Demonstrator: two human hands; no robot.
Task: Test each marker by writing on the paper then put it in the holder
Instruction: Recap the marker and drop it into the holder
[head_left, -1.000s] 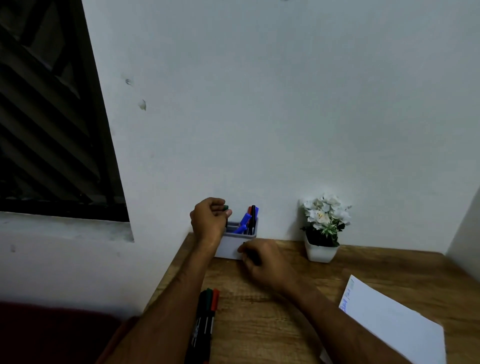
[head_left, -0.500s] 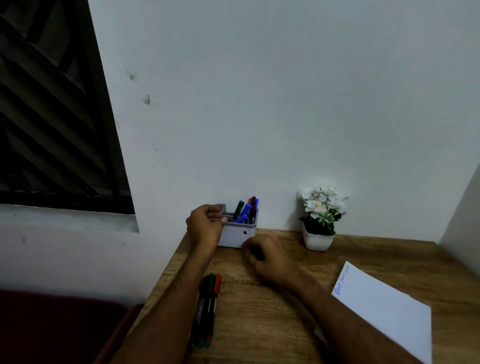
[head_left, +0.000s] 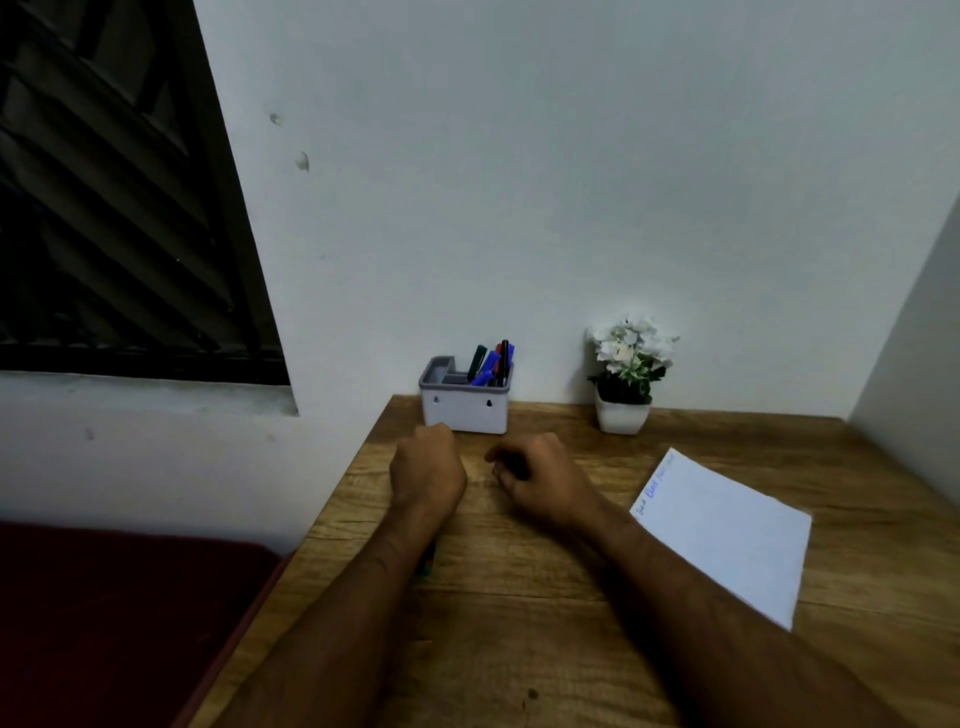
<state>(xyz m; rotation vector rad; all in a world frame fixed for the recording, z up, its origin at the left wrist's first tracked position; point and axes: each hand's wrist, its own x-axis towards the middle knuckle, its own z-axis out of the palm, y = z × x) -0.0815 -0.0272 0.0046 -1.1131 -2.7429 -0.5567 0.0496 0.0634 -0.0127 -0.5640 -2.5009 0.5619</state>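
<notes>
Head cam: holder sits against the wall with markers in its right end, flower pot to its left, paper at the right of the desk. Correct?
Not quite. In the head view the flower pot stands to the right of the holder, not its left. The rest holds: the holder is against the wall, its markers stand in its right end, and the paper lies at the right of the desk.

1 holder (head_left: 464, 410), 1 paper sheet (head_left: 727, 535), 1 potted plant (head_left: 626, 374). 2 hands in view. Markers in the holder overlap, can't count them.
</notes>
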